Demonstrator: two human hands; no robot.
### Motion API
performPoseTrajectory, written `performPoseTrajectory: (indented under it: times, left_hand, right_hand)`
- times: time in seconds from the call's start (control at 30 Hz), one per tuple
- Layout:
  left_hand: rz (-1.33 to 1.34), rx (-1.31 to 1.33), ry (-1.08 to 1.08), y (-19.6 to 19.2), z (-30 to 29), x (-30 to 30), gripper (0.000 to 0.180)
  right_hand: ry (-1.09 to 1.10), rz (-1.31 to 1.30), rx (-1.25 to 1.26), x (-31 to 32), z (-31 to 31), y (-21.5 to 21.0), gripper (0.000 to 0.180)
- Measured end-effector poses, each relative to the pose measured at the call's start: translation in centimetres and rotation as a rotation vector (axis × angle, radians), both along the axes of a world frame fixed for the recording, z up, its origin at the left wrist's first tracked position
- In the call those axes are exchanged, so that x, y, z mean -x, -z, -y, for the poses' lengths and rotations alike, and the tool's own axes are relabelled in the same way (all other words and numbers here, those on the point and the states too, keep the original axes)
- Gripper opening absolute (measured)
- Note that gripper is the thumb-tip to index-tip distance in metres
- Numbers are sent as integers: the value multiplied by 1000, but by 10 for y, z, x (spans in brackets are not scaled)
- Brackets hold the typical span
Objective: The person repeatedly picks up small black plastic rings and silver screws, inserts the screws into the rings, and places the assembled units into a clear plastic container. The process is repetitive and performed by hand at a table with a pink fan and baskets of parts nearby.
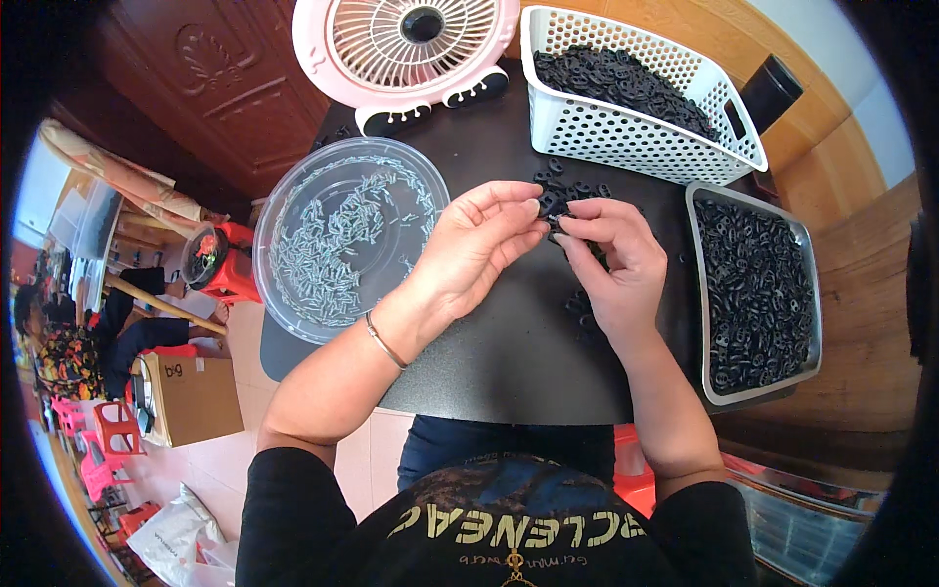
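Note:
My left hand (468, 240) and my right hand (618, 262) meet over the middle of the dark table. Between their fingertips is a small black plastic piece (552, 202) with holes in it. Both hands are pinched closed; the fingers partly cover the piece, and a second small part between them cannot be made out. Just beyond and beneath the hands lie loose black pieces (582, 188) of similar look. Left of my left hand stands a round clear plastic tub (430, 168) with many short silvery pins (318, 269) in it.
A white perforated basket (626, 147) of black pieces stands at the far right. Near my right forearm is a metal tray (732, 395) holding more. A pink fan (333, 93) stands at the back. Left, on the floor, are a cardboard box (201, 401) and a person (73, 342).

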State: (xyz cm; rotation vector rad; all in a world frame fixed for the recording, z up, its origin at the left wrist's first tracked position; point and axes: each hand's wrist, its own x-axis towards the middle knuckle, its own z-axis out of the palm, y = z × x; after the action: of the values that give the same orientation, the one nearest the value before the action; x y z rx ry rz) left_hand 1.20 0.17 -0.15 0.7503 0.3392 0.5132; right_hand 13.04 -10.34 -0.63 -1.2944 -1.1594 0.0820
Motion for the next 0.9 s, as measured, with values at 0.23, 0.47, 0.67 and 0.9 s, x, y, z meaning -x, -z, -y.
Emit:
performPoseTrajectory:
  times: [0.23, 0.47, 0.67, 0.9]
  left_hand:
    - [-5, -20, 26, -1, 0, 1, 18]
    - [-20, -28, 46, -2, 0, 1, 17]
    - [-29, -43, 65, -1, 1, 1, 14]
    - [-13, -31, 58, 2, 2, 1, 14]
  right_hand:
    - [25, 92, -14, -2, -1, 1, 19]
    - [-41, -78, -25, 0, 1, -2, 19]
    - [-12, 6, -1, -3, 3, -2, 20]
    - [7, 4, 7, -3, 3, -1, 20]
